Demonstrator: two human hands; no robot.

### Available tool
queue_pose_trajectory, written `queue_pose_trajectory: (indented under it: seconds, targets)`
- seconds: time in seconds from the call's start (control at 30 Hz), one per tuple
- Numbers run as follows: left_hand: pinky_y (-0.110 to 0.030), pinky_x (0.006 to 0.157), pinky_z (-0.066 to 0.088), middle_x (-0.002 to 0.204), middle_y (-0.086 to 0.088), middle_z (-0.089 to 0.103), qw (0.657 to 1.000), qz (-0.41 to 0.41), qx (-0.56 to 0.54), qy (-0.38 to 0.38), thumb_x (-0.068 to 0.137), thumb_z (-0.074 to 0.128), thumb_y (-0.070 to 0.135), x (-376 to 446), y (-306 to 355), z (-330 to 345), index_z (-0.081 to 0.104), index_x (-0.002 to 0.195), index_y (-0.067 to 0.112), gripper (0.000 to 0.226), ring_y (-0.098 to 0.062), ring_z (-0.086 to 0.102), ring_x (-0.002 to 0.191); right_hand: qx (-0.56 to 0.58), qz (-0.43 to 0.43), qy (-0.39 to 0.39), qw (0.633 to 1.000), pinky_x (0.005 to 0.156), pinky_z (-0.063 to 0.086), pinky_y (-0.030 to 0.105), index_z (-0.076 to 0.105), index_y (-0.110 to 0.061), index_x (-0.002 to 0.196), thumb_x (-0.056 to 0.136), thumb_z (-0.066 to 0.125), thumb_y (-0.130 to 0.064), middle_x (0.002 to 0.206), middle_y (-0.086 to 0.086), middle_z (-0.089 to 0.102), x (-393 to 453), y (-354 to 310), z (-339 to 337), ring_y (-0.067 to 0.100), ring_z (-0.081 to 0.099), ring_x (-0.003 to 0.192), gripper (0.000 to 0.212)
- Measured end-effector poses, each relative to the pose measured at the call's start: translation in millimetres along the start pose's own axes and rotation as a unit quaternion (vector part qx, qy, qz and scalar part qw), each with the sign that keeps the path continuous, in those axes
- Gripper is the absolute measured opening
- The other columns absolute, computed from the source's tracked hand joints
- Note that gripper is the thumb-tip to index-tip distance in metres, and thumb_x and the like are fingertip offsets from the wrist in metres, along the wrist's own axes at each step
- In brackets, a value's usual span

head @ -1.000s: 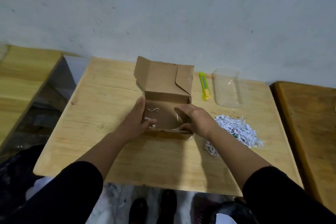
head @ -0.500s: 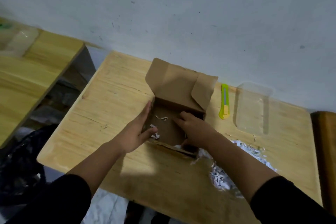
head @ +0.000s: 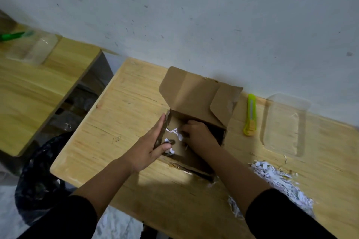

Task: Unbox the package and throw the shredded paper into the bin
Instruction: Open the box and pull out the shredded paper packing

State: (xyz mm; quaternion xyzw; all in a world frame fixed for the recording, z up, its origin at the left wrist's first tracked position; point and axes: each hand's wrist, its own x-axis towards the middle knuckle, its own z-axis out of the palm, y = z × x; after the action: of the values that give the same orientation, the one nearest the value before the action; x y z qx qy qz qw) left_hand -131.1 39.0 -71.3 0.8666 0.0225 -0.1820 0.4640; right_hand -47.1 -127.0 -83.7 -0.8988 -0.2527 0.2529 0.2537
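A brown cardboard box [head: 196, 95] stands open on the wooden table [head: 120, 122], its lid flaps up toward the wall. My left hand [head: 149, 145] grips the box's left wall, thumb inside. My right hand [head: 198, 136] reaches down into the box, fingers closing on a few white paper strips [head: 175, 132] on the bottom. A pile of shredded paper [head: 275, 180] lies on the table to the right of the box. A bin lined with a black bag [head: 37, 176] stands on the floor at the table's left.
A yellow-green utility knife [head: 250, 115] and a clear plastic tray [head: 283, 124] lie right of the box near the wall. A second wooden table [head: 35, 91] at left holds another clear container [head: 33, 48] and a green tool [head: 11, 36].
The view has swung left and down, bringing the bin and the left table into sight. My right hand has moved deeper into the box toward the strips on its left side.
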Motion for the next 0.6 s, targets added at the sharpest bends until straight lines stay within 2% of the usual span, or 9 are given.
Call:
queue_pose_trajectory:
  seconds: [0.13,0.2,0.33,0.4,0.53,0.6]
  targets:
    - [-0.022,0.106,0.034,0.148,0.016,0.025,1.0,-0.001,-0.006,0.003,0.082,0.049,0.051,-1.1,-0.5,0.3,-0.009,0.142,0.045,0.083,0.0,0.035,0.131,0.069,0.001,0.049,0.996,0.073,0.036,0.027,0.07,-0.001,0.093,0.079,0.063,-0.008,0.093,0.018,0.066,-4.4,-5.6,-4.1,0.03,0.059,0.089,0.017]
    - [-0.02,0.106,0.033,0.146,0.019,0.024,1.0,-0.005,-0.007,0.002,0.082,0.05,0.05,-0.9,-0.4,0.1,-0.009,0.141,0.045,0.084,0.001,0.034,0.13,0.075,0.004,0.049,0.996,0.077,0.038,0.027,0.068,-0.002,0.1,0.078,0.064,-0.01,0.097,0.018,0.065,-10.1,-5.9,-11.1,0.03,0.059,0.092,0.024]
    - [-0.022,0.106,0.034,0.144,0.019,0.023,1.0,-0.003,-0.007,-0.007,0.085,0.05,0.046,-0.6,0.8,-0.4,-0.012,0.141,0.043,0.084,0.001,0.034,0.129,-0.039,0.054,-0.025,0.997,0.098,0.044,0.038,0.051,-0.01,0.127,0.078,0.069,-0.015,0.124,0.014,0.051,-19.0,3.7,-10.3,0.032,0.052,0.113,0.053]
    - [-0.023,0.109,0.031,0.148,0.017,0.019,1.0,0.007,0.0,0.0,0.087,0.043,0.049,-0.7,0.7,0.7,-0.012,0.14,0.043,0.077,0.001,0.029,0.133,-0.057,0.077,-0.052,0.994,0.1,0.044,0.04,0.047,-0.009,0.129,0.077,0.07,-0.014,0.13,0.012,0.044,-18.0,3.6,-3.3,0.033,0.051,0.115,0.057]
    - [-0.025,0.116,0.018,0.156,0.012,0.006,0.999,0.026,0.026,0.026,0.092,0.027,0.049,-0.8,-3.3,4.4,-0.012,0.14,0.043,0.062,-0.001,0.01,0.142,-0.015,0.045,-0.058,0.997,0.095,0.041,0.035,0.043,-0.005,0.13,0.083,0.063,-0.009,0.13,0.019,0.042,-9.2,-12.4,8.0,0.034,0.049,0.113,0.052]
    - [-0.023,0.116,0.016,0.154,0.014,0.005,0.999,0.027,0.019,0.031,0.095,0.026,0.045,-1.1,-4.4,5.2,-0.01,0.14,0.042,0.058,0.001,0.009,0.141,0.024,0.029,-0.065,0.997,0.099,0.037,0.03,0.039,-0.006,0.135,0.079,0.068,-0.011,0.132,0.018,0.042,-6.2,-19.4,10.4,0.031,0.044,0.119,0.064]
